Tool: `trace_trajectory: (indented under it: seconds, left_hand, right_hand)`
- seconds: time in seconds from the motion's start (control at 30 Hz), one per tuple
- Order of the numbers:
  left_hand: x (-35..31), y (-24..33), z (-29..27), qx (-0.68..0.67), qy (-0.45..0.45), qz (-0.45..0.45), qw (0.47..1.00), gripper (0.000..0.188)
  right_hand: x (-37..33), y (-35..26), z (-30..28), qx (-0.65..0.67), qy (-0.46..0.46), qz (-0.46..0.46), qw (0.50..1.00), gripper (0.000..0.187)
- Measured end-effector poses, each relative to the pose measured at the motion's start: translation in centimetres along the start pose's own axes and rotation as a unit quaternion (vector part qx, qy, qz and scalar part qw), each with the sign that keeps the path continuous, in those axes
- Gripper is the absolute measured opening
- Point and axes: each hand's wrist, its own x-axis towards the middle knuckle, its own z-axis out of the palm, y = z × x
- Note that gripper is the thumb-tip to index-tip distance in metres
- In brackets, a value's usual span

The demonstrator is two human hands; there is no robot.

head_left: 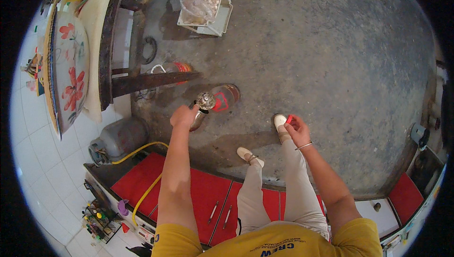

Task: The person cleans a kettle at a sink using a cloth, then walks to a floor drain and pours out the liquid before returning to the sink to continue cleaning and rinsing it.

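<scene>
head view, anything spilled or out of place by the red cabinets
No clear spill shows. One oddity: the yellow hose loops loosely from the grey gas cylinder across the red cabinets, where it might snag.

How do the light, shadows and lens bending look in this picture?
In the head view, the tiles on the left are bright and their lines bend near the black rim; in the head view, the floor is dimmer, with a soft shadow leftward of the legs; also there, the left hand and right hand show no obvious blur.
</scene>
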Motion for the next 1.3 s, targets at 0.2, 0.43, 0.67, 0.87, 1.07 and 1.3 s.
trace_trajectory:
  seconds: [0.2,0.43,0.67,0.87,1.07,1.3]
  left_hand:
    - [0.8,-0.1,0.3,0.005,-0.023,-0.016,1.000,0.057]
    - [1.6,-1.5,1.5,-0.027,-0.016,-0.030,0.999,0.057]
    - [2.5,-6.4,6.9,-0.163,-0.025,-0.012,0.986,0.057]
    - [1.9,-10.2,14.2,-0.323,0.070,0.020,0.943,0.055]
    - [1.1,-11.5,20.0,-0.584,0.034,0.008,0.811,0.040]
    - [-1.4,-13.7,28.1,-0.720,0.033,-0.003,0.693,0.029]
  right_hand:
    - [0.4,-0.4,-0.9,-0.028,-0.010,0.009,1.000,0.041]
    - [1.7,0.1,0.0,-0.055,-0.025,-0.001,0.998,0.041]
    - [3.4,-0.1,3.8,-0.111,-0.049,-0.029,0.992,0.039]
    - [3.5,0.5,9.4,-0.142,-0.094,-0.043,0.984,0.037]
    - [6.5,0.1,16.5,-0.261,-0.149,-0.111,0.947,0.040]
    - [12.9,0.9,25.3,-0.443,-0.203,-0.243,0.839,0.047]
